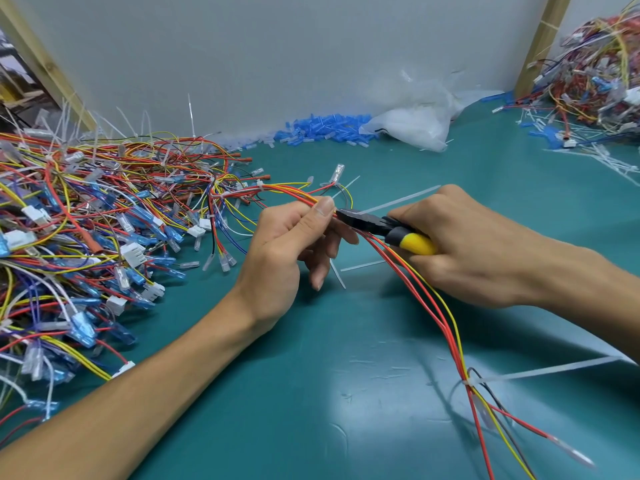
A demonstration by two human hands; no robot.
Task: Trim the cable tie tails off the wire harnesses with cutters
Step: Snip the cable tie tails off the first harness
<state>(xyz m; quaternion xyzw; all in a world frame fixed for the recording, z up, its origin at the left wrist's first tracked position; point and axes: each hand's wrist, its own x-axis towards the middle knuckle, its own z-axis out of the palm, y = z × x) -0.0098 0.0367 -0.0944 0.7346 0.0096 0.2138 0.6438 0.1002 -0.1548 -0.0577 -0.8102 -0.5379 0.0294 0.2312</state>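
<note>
— Item one: what is in your hands?

— My left hand [287, 244]: thumb and forefinger pinch the wire harness [440, 306], a run of red, orange and yellow leads; the other fingers hang loosely curled. My right hand [474, 244]: fingers wrapped round the yellow-and-black handles of the cutters [398, 233].

— Where do the cutters sit?

— The black nose lies just beside my left thumb, at the foot of a white cable tie tail [401, 200] that slants up and to the right. The jaws look almost together; I cannot tell whether they have closed fully.

— The rest of that harness?

— It trails toward me across the teal worktop [311, 393]. Lower down, a second tie [547, 370] is on it, its long tail pointing right.

— Stock on the worktop?

— A large pile of harnesses [86, 220] on the left, many tie tails standing up from it. A second pile [602, 74] at the far right. Loose blue sleeves [322, 128] along the back wall. One clear plastic bag [412, 123] beside them. Two loose white tie tails [362, 265] lie under my hands.

— Any brands, labels, writing?

— A small dark mark on the bag, too small to read. Nothing legible on the cutter handles.
</note>
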